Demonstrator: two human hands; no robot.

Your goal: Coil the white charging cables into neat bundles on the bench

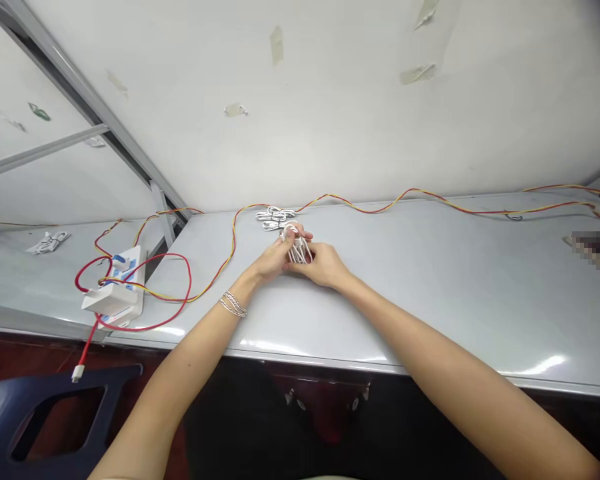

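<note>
Both my hands meet over the grey shelf around a coiled white cable (300, 252). My left hand (276, 259) grips it from the left, its thumb pressed near the top of the loops. From the right, my right hand (325, 263) has its fingers wrapped about the lower part of the same coil. Just behind my hands lie bundled white cables (275, 214), held with dark ties. Part of the coil is hidden behind my fingers.
A white power strip (139, 293) with a white adapter (109, 299) sits at left, circled by a red cable (189, 267) whose end hangs over the edge. A red-yellow wire (370, 211) runs along the wall. A blue chair (115, 413) stands below left. Another white cable bundle (49, 243) lies far left.
</note>
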